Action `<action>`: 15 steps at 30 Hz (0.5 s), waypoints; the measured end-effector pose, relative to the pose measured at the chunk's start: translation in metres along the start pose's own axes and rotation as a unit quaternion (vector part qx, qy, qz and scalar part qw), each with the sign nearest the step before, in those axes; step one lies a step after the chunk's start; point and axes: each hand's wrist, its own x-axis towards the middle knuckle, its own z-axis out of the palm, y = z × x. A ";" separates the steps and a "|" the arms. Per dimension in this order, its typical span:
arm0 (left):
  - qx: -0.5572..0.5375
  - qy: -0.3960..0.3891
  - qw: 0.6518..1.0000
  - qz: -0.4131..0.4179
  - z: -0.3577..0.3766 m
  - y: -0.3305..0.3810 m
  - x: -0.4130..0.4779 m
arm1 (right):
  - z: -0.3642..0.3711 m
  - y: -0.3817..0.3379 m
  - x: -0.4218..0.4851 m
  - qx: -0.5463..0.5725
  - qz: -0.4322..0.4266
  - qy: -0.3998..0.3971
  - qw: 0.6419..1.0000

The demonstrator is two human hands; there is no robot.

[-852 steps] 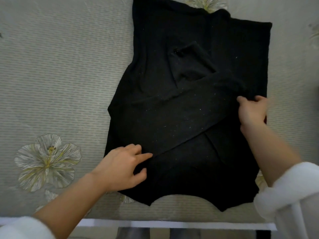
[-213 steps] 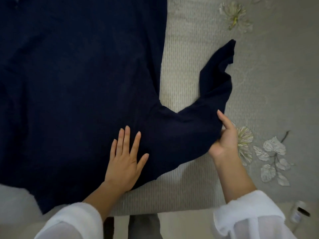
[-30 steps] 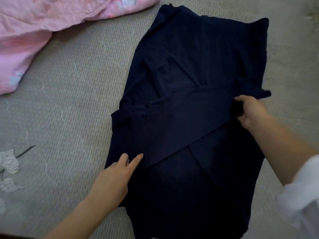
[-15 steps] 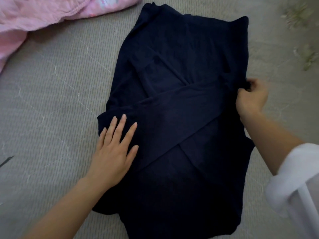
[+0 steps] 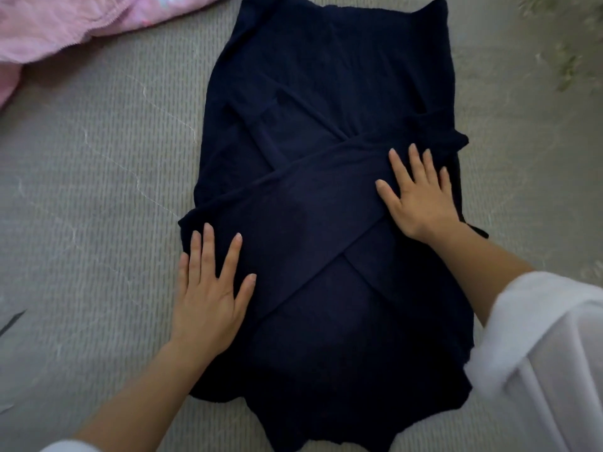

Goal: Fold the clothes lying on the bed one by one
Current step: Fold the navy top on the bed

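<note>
The navy top (image 5: 326,93) is lying on the bed (image 5: 98,190), its long axis running from the near edge straight away from the person and its sleeves crossed over its middle. The left hand (image 5: 208,298) and right hand (image 5: 421,197) are pressing flat on its left and right sides, fingers (image 5: 230,256) straight and spread, holding nothing. Its near end, probably the hem though the dark cloth is hiding detail, is lying just behind both wrists, and a pink blanket (image 5: 65,24) is crowding only the far left corner.
</note>
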 end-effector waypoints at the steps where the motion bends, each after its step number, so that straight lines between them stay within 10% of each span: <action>1: 0.001 0.002 1.000 -0.001 0.000 0.000 -0.002 | -0.001 -0.002 -0.005 -0.004 -0.007 0.033 0.999; 4: 0.010 -0.002 0.999 0.050 -0.002 0.000 -0.020 | 0.006 -0.013 -0.047 -0.002 -0.106 0.107 0.989; 8: 0.059 -0.045 0.966 0.246 0.010 -0.006 -0.075 | 0.044 -0.001 -0.143 -0.082 -0.188 -0.027 0.978; 15: 0.091 -0.075 0.940 0.321 0.014 -0.009 -0.132 | 0.079 0.054 -0.274 -0.081 -0.277 -0.041 0.957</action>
